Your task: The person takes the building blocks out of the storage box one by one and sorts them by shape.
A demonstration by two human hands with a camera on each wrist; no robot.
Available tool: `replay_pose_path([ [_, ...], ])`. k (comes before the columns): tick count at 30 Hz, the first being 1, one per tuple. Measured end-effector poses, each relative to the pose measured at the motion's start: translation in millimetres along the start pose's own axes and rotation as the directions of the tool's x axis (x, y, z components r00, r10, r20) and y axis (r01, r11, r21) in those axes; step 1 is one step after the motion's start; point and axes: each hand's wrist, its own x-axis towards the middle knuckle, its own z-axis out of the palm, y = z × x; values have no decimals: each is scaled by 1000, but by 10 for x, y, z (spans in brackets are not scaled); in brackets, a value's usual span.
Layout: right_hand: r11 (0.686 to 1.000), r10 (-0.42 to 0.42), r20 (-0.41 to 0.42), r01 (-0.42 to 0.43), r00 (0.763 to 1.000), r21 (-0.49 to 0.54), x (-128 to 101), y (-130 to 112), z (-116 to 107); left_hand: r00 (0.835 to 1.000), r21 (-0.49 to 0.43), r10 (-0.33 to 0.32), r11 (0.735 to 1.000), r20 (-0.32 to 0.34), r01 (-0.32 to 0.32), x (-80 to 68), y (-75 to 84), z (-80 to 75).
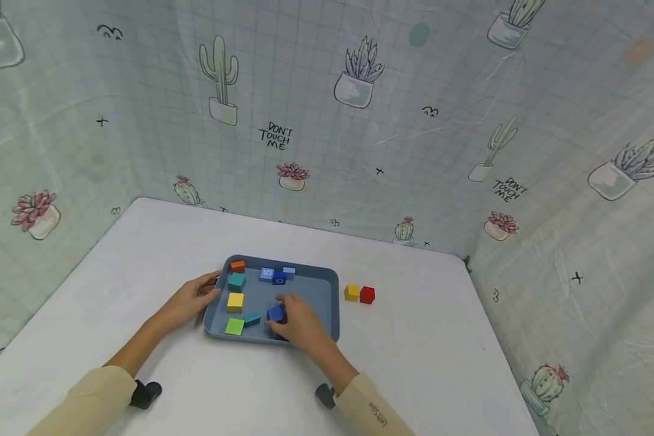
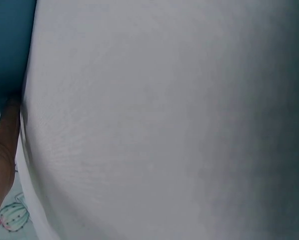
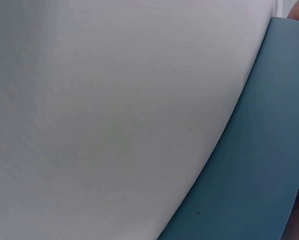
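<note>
My left hand (image 1: pixel 188 301) touches the left rim of a blue-grey tray (image 1: pixel 316 303), fingertips and thumb at its edge. In the left wrist view a finger (image 2: pixel 9 125) lies against the tray's outer wall (image 2: pixel 9 45). Over the tray's near middle, my right hand (image 1: pixel 301 324) has thumb and index finger spread around a blue block (image 1: pixel 275 313). The index fingertip stands a little apart from the block's far side; the thumb is right at its near edge. A darker block (image 1: pixel 281 336) is partly hidden under this hand. The right wrist view shows mostly the tray's outer wall (image 3: pixel 239 150).
Along the tray's left side lie orange (image 1: pixel 237 266), teal (image 1: pixel 237 281), yellow (image 1: pixel 235 302) and green (image 1: pixel 235 327) blocks, with a blue-teal one (image 1: pixel 252 319). Several blue blocks (image 1: pixel 267 275) sit at the back. Yellow (image 1: pixel 352 293) and red (image 1: pixel 367 295) blocks are right of the tray.
</note>
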Motion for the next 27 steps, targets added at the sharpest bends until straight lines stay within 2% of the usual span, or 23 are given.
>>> replay_pose_path([
  [10,991,123,20,-124,992,50,-38,5,8,1000,5,-7,1000,18,7,-1,-12,0],
  [27,998,42,4,-42,999,39,-36,83,-96,999,-9,-25,1000,28,26,27,4,-13],
])
